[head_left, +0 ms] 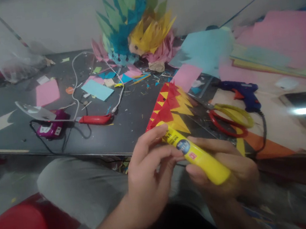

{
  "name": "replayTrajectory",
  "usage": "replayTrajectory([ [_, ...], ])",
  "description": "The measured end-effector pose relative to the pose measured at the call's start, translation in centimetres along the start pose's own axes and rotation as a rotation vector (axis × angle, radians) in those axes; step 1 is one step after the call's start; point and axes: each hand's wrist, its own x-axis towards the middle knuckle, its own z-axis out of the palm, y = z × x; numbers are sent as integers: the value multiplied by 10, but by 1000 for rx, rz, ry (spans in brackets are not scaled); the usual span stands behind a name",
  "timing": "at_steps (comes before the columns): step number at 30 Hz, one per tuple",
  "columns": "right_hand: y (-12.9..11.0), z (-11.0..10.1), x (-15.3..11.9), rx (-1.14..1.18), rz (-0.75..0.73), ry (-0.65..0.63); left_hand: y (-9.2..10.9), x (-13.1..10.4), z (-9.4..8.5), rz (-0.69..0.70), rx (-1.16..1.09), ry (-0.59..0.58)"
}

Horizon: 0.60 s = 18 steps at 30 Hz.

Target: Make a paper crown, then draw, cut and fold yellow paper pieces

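I've got a dark tabletop [123, 136], front edge running across my view. Pink sheets [280, 35] stacked toward its back right corner, light blue sheet [203, 50] just left of them. Spiky layered paper figure [132, 22] near the back edge, around the middle. Red and yellow paper piece [168, 103] by the front edge, right of middle.

Right hand [231, 164] is wrapped round the lower body of a yellow tube [200, 157]; left hand [150, 163] half curled, fingertips on its upper end. I have the tube tilted at the front edge, just in front of the red and yellow piece; can't tell if they touch.

Blue glue gun [246, 90] and scissors [214, 122] toward the right edge. Purple box [50, 132] near front edge, left side; red-handled tool [95, 119] beside it. Small scraps [128, 77] scattered mid-tabletop.
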Motion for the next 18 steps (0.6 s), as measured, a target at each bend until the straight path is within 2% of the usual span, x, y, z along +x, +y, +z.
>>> replayTrajectory([
  [4, 3, 4, 1, 72, -17, 84, -2, 3, -3, 29, -41, -2],
  [8, 4, 3, 1, 60, 10, 58, -3, 7, -6, 58, -7, -12],
  [13, 7, 2, 1, 73, -29, 60, -3, 9, -9, 166, 125, -55],
  [18, 10, 2, 1, 68, -63, 37, -5, 12, -10, 131, 135, -146],
])
